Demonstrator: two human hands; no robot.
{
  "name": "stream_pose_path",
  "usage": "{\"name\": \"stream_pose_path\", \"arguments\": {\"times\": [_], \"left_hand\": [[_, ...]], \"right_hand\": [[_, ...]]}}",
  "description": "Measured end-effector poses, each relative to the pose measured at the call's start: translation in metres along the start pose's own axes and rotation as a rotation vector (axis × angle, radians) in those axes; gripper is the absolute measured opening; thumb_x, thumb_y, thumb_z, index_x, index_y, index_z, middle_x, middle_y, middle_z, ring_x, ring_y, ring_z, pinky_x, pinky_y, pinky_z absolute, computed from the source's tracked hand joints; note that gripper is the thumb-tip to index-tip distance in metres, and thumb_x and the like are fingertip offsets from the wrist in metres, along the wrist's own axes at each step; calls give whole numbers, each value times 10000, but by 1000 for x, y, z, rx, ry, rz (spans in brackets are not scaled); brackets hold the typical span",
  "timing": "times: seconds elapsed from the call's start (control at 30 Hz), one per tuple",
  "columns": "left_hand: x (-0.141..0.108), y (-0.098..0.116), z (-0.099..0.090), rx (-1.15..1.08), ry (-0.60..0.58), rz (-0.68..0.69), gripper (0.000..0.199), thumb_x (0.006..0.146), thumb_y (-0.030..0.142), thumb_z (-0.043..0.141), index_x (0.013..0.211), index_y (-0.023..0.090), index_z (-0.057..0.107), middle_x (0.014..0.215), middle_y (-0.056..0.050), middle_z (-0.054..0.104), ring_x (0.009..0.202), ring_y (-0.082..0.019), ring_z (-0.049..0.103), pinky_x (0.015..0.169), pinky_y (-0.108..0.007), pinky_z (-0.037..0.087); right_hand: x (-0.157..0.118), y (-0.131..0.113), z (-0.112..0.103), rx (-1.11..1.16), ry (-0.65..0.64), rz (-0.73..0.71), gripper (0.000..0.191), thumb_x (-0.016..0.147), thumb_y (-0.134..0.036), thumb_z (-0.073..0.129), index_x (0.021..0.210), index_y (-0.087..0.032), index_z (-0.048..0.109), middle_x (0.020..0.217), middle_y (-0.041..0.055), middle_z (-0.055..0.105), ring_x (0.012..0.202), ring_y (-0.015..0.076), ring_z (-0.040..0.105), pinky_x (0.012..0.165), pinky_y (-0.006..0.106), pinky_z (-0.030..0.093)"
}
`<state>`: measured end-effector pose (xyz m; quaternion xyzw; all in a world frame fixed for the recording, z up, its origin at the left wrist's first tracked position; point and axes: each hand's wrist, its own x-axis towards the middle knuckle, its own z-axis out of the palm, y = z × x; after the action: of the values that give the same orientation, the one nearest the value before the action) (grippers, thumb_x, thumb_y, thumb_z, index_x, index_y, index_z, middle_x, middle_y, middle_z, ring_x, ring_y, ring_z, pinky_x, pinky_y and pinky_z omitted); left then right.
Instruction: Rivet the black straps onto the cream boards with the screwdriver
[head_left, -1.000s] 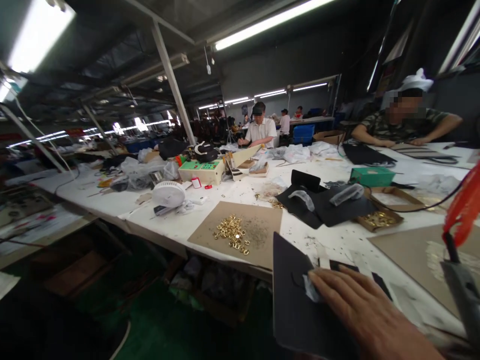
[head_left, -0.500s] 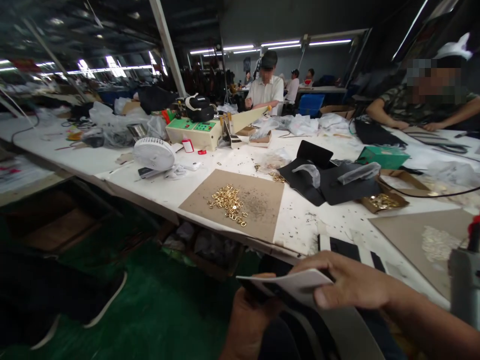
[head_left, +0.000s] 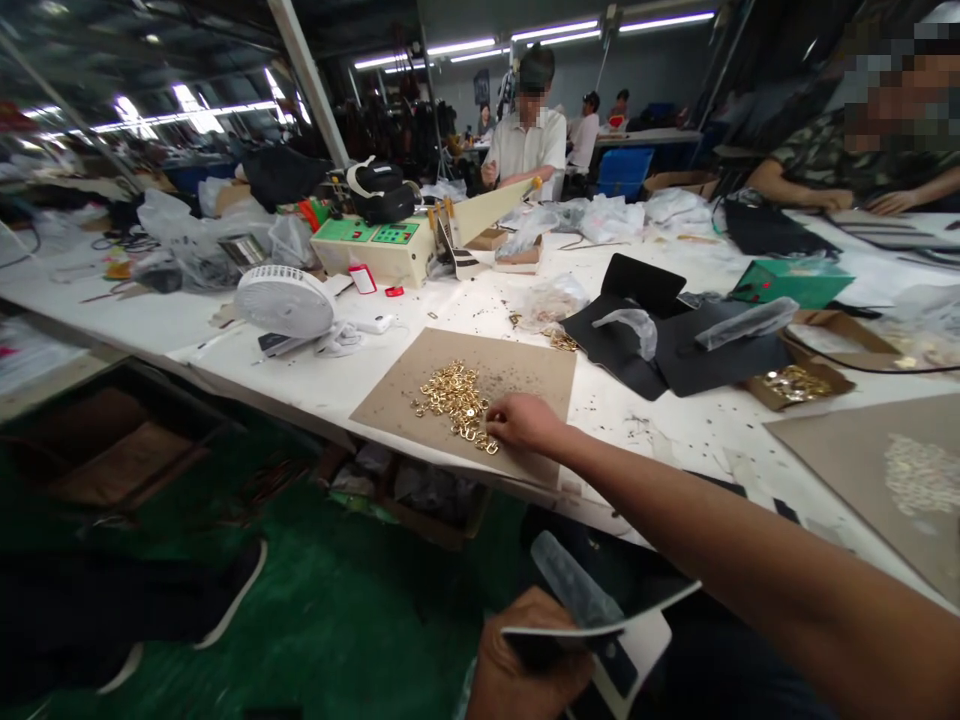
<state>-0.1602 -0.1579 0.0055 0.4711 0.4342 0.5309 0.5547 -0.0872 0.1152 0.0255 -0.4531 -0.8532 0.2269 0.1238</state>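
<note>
My right hand reaches across the white worktable, its fingertips at the lower edge of a heap of small gold metal rings. The heap lies on a brown cardboard sheet. Whether my fingers hold a ring is hidden. Down below the table edge, my left hand grips a bendable black sheet with a white face. A translucent plastic strip lies along that sheet.
A cardboard tray of gold rings sits right of black pieces. A white fan and a green-panelled machine stand farther left. A co-worker's arms rest at the right, with another person across the table.
My right hand has let go of the black sheet and stretched out to the gold rings. My left hand keeps the sheet low, and the view has tilted down slightly.
</note>
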Motion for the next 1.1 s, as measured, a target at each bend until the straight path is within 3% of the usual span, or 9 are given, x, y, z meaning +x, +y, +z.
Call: {"name": "stream_pose_path", "arguments": {"times": [0.1, 0.2, 0.3, 0.43, 0.5, 0.6, 0.87, 1.1], "left_hand": [[3, -3, 4, 53, -103, 51, 175, 806, 327, 832, 764, 167, 778, 728, -55, 691, 691, -154, 635, 676, -258, 481], [6, -3, 10, 55, -115, 71, 178, 816, 339, 826, 767, 174, 780, 720, -54, 697, 685, -155, 642, 664, -254, 484], [10, -4, 19, 37, -117, 96, 172, 830, 343, 817, 764, 187, 782, 716, -46, 693, 677, -150, 639, 663, -253, 486], [14, -11, 35, 5, -194, 72, 140, 833, 322, 815, 771, 201, 784, 736, -39, 693, 690, -148, 649, 670, -249, 483], [16, -13, 46, -6, -250, 41, 129, 826, 310, 820, 769, 201, 785, 736, -39, 694, 687, -149, 656, 665, -247, 483], [17, -11, 64, 4, -319, 24, 118, 820, 295, 824, 763, 197, 789, 728, -44, 693, 681, -151, 658, 659, -247, 484], [13, -9, 91, 110, -504, 104, 35, 799, 199, 819, 798, 175, 793, 747, -80, 725, 686, -166, 687, 648, -245, 521], [7, -13, 99, 90, -519, 112, 87, 770, 150, 831, 847, 173, 796, 772, -87, 730, 704, -166, 699, 658, -235, 528]], "right_hand": [[-5, 9, -7, 16, 1, -2, 104, 829, -259, 725, 894, -229, 801, 958, 64, 781, 885, 236, 690, 724, 295, 466], [-28, 32, -28, 47, 26, 39, 96, 838, -240, 720, 908, -211, 779, 923, 43, 774, 830, 191, 683, 715, 265, 471], [-78, 69, -60, 180, 141, 130, 140, 861, -265, 701, 968, -192, 756, 894, 22, 761, 785, 154, 671, 718, 247, 487], [-169, 115, -95, 407, 295, 368, 159, 793, -287, 736, 912, -181, 734, 814, 12, 740, 712, 154, 654, 661, 259, 499], [-208, 128, -100, 407, 323, 461, 140, 788, -285, 729, 890, -189, 733, 796, 8, 742, 696, 158, 654, 650, 267, 499], [-242, 136, -94, 282, 380, 467, 100, 809, -270, 717, 879, -204, 743, 796, 6, 748, 713, 165, 663, 675, 274, 497], [-256, 136, -72, -62, 346, 162, 102, 933, -211, 640, 975, -214, 733, 1007, 57, 744, 946, 196, 668, 859, 293, 484], [-259, 137, -80, -36, 327, 233, 81, 904, -219, 680, 960, -230, 737, 1024, 48, 703, 942, 190, 638, 814, 279, 464]]}}
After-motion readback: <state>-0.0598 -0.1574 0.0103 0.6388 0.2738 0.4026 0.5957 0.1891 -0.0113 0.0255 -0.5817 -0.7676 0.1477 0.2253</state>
